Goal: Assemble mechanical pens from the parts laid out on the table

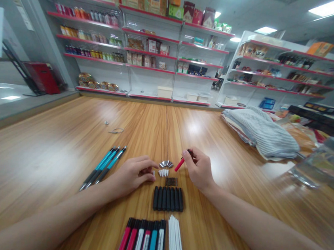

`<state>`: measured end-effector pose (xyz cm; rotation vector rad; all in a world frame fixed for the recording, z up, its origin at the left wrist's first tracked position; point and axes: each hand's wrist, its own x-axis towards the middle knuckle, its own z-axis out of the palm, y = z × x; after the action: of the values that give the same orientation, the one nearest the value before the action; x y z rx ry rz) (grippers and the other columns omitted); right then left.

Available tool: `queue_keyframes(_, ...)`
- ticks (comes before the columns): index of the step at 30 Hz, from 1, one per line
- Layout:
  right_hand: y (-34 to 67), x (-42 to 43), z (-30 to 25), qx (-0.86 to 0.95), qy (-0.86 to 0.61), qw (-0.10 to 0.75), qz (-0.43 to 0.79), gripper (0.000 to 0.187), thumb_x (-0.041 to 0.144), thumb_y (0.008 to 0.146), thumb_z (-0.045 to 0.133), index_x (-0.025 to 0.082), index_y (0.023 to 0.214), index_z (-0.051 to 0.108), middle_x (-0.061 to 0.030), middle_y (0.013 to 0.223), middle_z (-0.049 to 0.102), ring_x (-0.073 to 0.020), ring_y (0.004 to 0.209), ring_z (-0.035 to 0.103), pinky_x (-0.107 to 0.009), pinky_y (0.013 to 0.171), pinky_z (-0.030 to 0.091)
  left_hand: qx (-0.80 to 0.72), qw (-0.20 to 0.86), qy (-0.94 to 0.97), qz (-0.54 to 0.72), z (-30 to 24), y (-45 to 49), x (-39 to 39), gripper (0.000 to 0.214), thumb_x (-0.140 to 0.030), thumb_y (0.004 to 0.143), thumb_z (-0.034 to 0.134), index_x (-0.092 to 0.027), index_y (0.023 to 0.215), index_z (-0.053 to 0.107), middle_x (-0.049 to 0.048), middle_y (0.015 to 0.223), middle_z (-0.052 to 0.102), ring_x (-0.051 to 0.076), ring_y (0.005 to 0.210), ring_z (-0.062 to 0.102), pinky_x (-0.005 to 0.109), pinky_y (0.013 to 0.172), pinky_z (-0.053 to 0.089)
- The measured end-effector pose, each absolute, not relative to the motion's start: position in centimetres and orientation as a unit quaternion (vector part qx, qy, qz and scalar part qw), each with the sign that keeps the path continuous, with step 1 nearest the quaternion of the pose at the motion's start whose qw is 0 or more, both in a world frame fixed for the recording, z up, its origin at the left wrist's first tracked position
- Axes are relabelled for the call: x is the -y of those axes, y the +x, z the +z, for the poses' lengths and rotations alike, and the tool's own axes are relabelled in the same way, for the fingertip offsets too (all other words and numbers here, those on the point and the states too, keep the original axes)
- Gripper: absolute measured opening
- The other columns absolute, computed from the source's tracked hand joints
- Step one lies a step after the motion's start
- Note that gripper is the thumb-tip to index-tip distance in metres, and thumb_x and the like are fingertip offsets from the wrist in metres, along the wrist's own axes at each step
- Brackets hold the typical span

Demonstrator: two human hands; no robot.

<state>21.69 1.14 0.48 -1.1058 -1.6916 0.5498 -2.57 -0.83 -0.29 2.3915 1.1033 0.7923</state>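
Observation:
My right hand [199, 169] is closed on a red pen barrel [180, 164] and holds it tilted just above the wooden table [61, 161]. My left hand [133, 174] rests on the table with its fingertips pinched at a row of small white parts [163, 172]. Between the hands lie several silver metal tips [166, 164] and a cluster of small dark springs [172, 181]. Nearer me sits a row of black grips [168, 198]. Left of my left hand lie three assembled blue pens [104, 167].
At the near edge lie several red, white and blue pen barrels [142, 243] beside white refill tubes [175, 241]. Folded grey cloth [261, 133] and a clear bottle [324, 161] sit at the right. Store shelves [151, 51] stand behind the table.

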Motion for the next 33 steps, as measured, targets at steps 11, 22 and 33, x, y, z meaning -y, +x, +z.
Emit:
queue_keyframes(11, 21.31, -0.68, 0.81, 0.747, -0.449, 0.451, 0.190, 0.025, 0.034, 0.092, 0.049, 0.017, 0.077, 0.060, 0.0011, 0.063, 0.056, -0.0097, 0.054, 0.047, -0.024, 0.052, 0.034, -0.405, 0.181, 0.851, 0.282, 0.39, -2.52, 1.14, 0.006, -0.018, 0.087, 0.053, -0.017, 0.083, 0.057, -0.0001, 0.077, 0.056, 0.011, 0.069, 0.050, 0.023, 0.063, 0.038)
queue_keyframes(22, 21.12, -0.55, 0.94, 0.754, -0.439, 0.448, 0.197, 0.025, 0.035, 0.092, 0.048, 0.017, 0.080, 0.061, 0.0004, 0.064, 0.057, -0.0108, 0.055, 0.048, -0.024, 0.053, 0.035, -0.370, 0.163, 0.866, 0.294, 0.20, -2.53, 1.23, 0.010, -0.020, 0.087, 0.053, -0.017, 0.082, 0.061, 0.0035, 0.082, 0.059, 0.012, 0.071, 0.053, 0.023, 0.063, 0.042)
queue_keyframes(33, 21.17, -0.58, 0.84, 0.756, -0.443, 0.442, 0.192, 0.027, 0.036, 0.093, 0.048, 0.018, 0.079, 0.060, 0.0011, 0.064, 0.055, -0.0105, 0.055, 0.047, -0.024, 0.053, 0.034, -0.347, 0.161, 0.876, 0.295, 0.57, -2.49, 1.44, 0.013, -0.018, 0.086, 0.053, -0.016, 0.086, 0.065, 0.0062, 0.093, 0.059, 0.014, 0.084, 0.057, 0.026, 0.075, 0.046)
